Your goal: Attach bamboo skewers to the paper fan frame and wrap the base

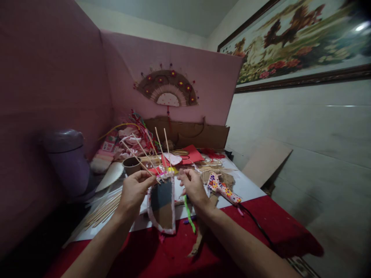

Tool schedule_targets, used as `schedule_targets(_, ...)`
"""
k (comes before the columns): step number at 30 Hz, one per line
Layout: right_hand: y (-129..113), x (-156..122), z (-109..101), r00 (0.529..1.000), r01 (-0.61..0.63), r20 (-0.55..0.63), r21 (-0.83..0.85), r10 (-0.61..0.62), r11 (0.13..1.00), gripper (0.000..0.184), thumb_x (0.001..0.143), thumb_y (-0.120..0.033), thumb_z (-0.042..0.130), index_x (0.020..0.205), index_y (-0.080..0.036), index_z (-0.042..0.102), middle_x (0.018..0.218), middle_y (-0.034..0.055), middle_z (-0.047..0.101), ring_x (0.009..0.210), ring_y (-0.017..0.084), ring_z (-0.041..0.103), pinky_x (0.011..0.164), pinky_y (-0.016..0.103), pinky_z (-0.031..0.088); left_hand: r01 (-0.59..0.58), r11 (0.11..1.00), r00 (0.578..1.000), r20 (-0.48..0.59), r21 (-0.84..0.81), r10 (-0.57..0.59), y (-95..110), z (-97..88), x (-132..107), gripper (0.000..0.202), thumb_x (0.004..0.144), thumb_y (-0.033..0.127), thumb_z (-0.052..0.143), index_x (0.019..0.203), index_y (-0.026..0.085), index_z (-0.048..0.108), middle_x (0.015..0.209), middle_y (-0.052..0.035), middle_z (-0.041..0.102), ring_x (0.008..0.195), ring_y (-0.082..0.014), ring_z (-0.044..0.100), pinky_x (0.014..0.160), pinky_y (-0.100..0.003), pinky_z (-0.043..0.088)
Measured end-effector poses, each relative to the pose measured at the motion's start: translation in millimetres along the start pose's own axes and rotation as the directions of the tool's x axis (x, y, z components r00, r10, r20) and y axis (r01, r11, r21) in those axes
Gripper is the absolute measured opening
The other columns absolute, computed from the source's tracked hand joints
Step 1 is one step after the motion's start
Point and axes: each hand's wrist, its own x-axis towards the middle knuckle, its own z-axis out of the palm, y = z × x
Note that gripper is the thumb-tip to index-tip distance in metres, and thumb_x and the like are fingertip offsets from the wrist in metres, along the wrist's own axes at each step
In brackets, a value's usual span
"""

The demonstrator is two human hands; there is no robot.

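Note:
A rounded cardboard piece (162, 204) with white edging hangs upright in front of me. Several thin wooden sticks (159, 141) fan upward from its top edge. At its upper left corner, my left hand (136, 187) is closed, thumb and fingers pinching the piece by the lowest stick. My right hand (193, 187) is beside the upper right corner, thumb and fingertips together; what they hold, if anything, is too small to make out. A bright green fuzzy strip (189, 214) lies under the right wrist. To the right rests a flower-patterned glue gun (223, 189) with a dark cord.
Loose wooden sticks (104, 212) lie at left, near a brown cup (131, 165) and a purple bin (68, 162). Red paper (193, 153) and craft scraps crowd the table's back. A decorated fan (169, 87) hangs on the pink panel. Red cloth (232, 239) covers the front.

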Motion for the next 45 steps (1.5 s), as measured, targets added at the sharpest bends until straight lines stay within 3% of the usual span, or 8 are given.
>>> schedule_targets(5,-37,4,-76,0.977,0.212,0.047,-0.375,-0.21,0.902,0.023,0.081,-0.037,0.047,0.072,-0.017,0.056,0.068,0.002,0.057,0.063,0.014,0.052,0.056,0.025,0.04,0.013,1.0,1.0,-0.009,0.022,-0.012,0,-1.0,1,0.027,0.052,0.033,0.075,0.064,0.013,0.062,0.058,-0.0003,0.06,0.054,-0.0101,0.048,0.047,-0.02,0.031)
schedule_targets(10,-14,3,-144,0.986,0.12,0.159,-0.858,0.038,0.5,0.03,0.065,-0.042,0.066,0.08,-0.017,0.06,0.087,0.0084,0.062,0.081,0.023,0.056,0.065,0.029,0.039,0.018,1.0,1.0,0.002,0.025,-0.018,0,-0.9,0,0.027,0.052,0.034,0.074,0.063,0.014,0.062,0.058,0.0,0.06,0.053,-0.0104,0.048,0.047,-0.021,0.031)
schedule_targets(13,13,-2,-152,0.986,0.098,0.147,-0.89,0.078,0.446,0.051,0.061,-0.039,0.07,0.103,-0.015,0.055,0.102,0.0128,0.059,0.091,0.027,0.056,0.071,0.031,0.04,0.014,1.0,1.0,0.013,0.016,-0.014,1,0.4,-1,0.026,0.052,0.034,0.074,0.063,0.013,0.061,0.057,0.0001,0.059,0.053,-0.0105,0.048,0.047,-0.021,0.031)
schedule_targets(25,28,10,-153,0.996,0.089,0.08,-0.837,-0.041,0.539,0.037,0.068,-0.021,0.052,0.104,-0.014,0.057,0.107,0.0131,0.061,0.097,0.027,0.057,0.081,0.034,0.042,-0.009,1.0,1.0,0.0,-0.014,0.009,2,2.5,-2,0.024,0.053,0.033,0.073,0.06,0.014,0.061,0.054,-0.0007,0.061,0.049,-0.0107,0.049,0.046,-0.021,0.03)
schedule_targets(29,23,11,-159,0.989,0.144,0.079,-0.727,-0.127,0.672,0.032,0.068,-0.026,0.054,0.097,-0.018,0.063,0.106,0.008,0.065,0.098,0.026,0.058,0.079,0.032,0.043,-0.007,1.0,1.0,0.009,-0.018,0.007,2,2.8,-3,0.024,0.052,0.034,0.074,0.059,0.014,0.062,0.054,-0.002,0.062,0.05,-0.0119,0.051,0.046,-0.021,0.031)
schedule_targets(36,19,8,-161,0.967,-0.239,0.033,-0.239,0.254,0.941,0.027,0.075,-0.039,0.053,0.084,-0.014,0.059,0.071,0.0075,0.064,0.049,0.013,0.054,0.036,0.02,0.031,-0.013,1.0,1.0,0.008,-0.025,0.013,2,2.8,-4,0.024,0.052,0.033,0.074,0.058,0.014,0.06,0.056,-0.003,0.063,0.051,-0.0118,0.05,0.045,-0.021,0.031)
schedule_targets(40,-1,-2,-150,0.975,-0.222,-0.001,0.001,0.222,0.975,0.028,0.074,-0.04,0.058,0.085,-0.014,0.06,0.065,0.0038,0.059,0.045,0.009,0.048,0.033,0.017,0.029,-0.003,0.999,1.0,0.021,-0.044,0.004,1,3.2,-3,0.025,0.052,0.034,0.074,0.059,0.014,0.061,0.056,-0.0023,0.062,0.052,-0.0119,0.051,0.046,-0.021,0.031)
schedule_targets(45,-39,-28,-112,0.921,-0.321,0.241,0.027,0.306,0.947,0.034,0.073,-0.047,0.062,0.081,-0.014,0.063,0.054,-0.0012,0.052,0.035,0.004,0.035,0.03,0.016,0.024,-0.004,0.999,0.999,0.034,-0.053,0.006,0,4.0,-3,0.024,0.053,0.033,0.074,0.059,0.014,0.06,0.055,-0.0015,0.061,0.051,-0.0107,0.049,0.045,-0.021,0.029)
